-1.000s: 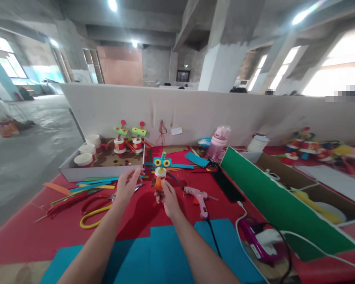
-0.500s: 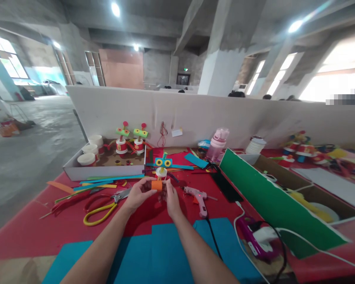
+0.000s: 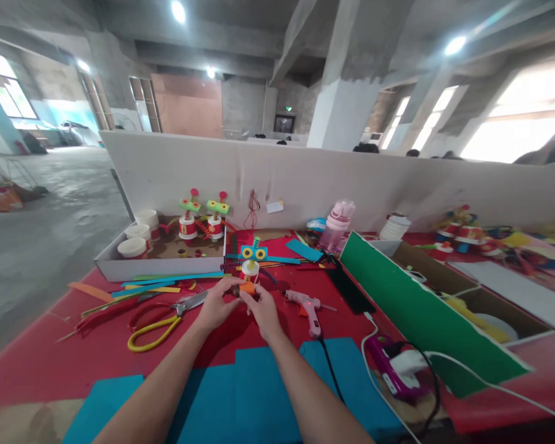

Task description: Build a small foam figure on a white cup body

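Observation:
A small orange paper roll (image 3: 246,288) is pinched between both of my hands, above the red table. My left hand (image 3: 219,303) is closed on its left end, with the thumb along the near side. From the right, my right hand (image 3: 262,308) grips it with the thumb and fingers. Just behind the hands stands a paper-cup figure (image 3: 250,269) with a blue head, yellow ring eyes and a green coil on top. Scissors with red and yellow handles (image 3: 155,333) lie left of my left hand. A pink glue gun (image 3: 308,308) rests right of my right hand.
A white box (image 3: 161,270) at the back left holds paper cups and two finished-looking cup figures. Paper strips lie before it. On the right are a black phone (image 3: 351,290), a green-sided box (image 3: 416,308) and a purple power strip (image 3: 395,370) with cables. Blue sheets (image 3: 259,382) lie in front.
My right hand has moved in and its thumb now lies over the orange paper roll, covering part of it. The roll looks tilted compared with before.

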`<control>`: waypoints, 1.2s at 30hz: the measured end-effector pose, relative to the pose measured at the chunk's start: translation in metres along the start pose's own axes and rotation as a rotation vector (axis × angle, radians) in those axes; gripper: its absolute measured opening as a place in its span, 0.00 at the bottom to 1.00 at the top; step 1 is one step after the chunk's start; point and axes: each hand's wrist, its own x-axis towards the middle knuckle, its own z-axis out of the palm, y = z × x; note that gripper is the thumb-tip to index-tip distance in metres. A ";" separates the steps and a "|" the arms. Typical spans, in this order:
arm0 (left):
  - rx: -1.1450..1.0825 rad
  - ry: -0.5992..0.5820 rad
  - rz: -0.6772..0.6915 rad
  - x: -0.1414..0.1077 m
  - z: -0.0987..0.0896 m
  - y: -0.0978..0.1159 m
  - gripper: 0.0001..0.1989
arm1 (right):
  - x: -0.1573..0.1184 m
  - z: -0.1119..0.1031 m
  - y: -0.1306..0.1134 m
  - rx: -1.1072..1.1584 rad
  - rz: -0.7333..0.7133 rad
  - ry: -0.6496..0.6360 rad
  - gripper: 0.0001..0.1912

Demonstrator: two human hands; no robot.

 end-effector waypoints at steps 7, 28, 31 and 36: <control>-0.090 -0.009 -0.053 -0.002 0.006 -0.002 0.18 | 0.002 -0.002 0.005 0.034 0.008 -0.030 0.17; -0.827 -0.014 -0.540 -0.001 -0.002 -0.002 0.19 | 0.004 -0.009 -0.003 0.024 -0.178 0.016 0.21; -0.808 -0.040 -0.523 -0.003 -0.001 0.003 0.18 | 0.003 -0.006 0.000 0.017 -0.153 -0.100 0.28; -0.631 -0.138 -0.500 -0.004 0.002 0.003 0.18 | 0.002 -0.008 0.003 -0.024 -0.178 -0.123 0.19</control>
